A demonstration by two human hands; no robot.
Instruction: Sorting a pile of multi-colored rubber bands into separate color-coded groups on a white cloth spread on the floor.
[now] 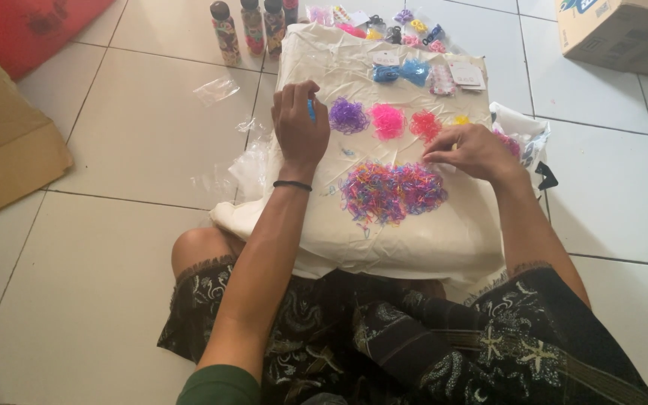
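Setting: person sits on a white tiled floor (114, 150) with a cream pillow (414, 232) across the lap, patterned dark shorts (414, 337) below it
Left hand: left hand (299, 127) rests on the pillow's left part, fingers curled shut around a small blue item (311, 109) that pokes out between them; what the item is cannot be told; a black band (292, 184) circles the wrist
Right hand: right hand (472, 152) lies palm down on the pillow's right part, fingertips drawn together at the upper right edge of the mixed pile; whether they pinch a band is too small to tell
Mixed pile: big heap of tiny loops in purple, pink, orange and blue (391, 193) sits in the middle of the pillow, between the two hands and nearer the body
Sorted piles: row further up the pillow, left to right: purple pile (348, 115) just beside the left hand, pink pile (388, 121), red pile (425, 124), and a small yellow bit (462, 120) just above the right hand
Blue pile: blue heap (403, 72) lies beyond the row, near the pillow's far edge, with small white cards (465, 75) to its right
Far edge: little packets of colourful bits (384, 26) lie past the pillow on the floor
Bottles: patterned bottles with dark caps (253, 26) stand upright on the floor at the pillow's far left corner
Floor clutter: clear plastic bag (217, 89) lies left of the pillow; cardboard box (620, 30) sits at the upper right, brown cardboard (1, 142) and a red thing (31, 26) at the left
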